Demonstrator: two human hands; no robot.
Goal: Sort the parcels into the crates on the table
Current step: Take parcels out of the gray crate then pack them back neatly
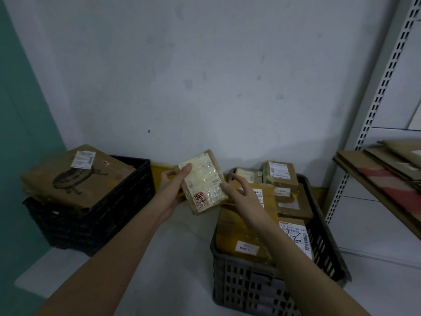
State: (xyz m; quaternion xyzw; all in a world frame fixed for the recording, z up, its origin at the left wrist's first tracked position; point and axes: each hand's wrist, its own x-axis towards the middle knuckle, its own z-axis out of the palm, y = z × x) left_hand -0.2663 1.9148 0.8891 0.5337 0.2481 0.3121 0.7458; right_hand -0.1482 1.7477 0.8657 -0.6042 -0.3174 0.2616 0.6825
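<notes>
I hold a small taped cardboard parcel [203, 182] with a white label and a red stamp above the table, between the two crates. My left hand [173, 190] grips its left edge, thumb on the label. My right hand [241, 193] touches the parcel's right edge with its thumb, fingers spread loosely. The black crate [95, 222] on the left carries a large brown box [75, 179] with a drawn figure on top. The grey crate [255, 283] on the right holds several labelled parcels [281, 173].
A white table [173, 252] bears both crates against a pale wall. A yellow envelope [159, 171] lies behind, between the crates. A metal shelf unit [373, 110] at the right carries flattened cardboard [382, 172].
</notes>
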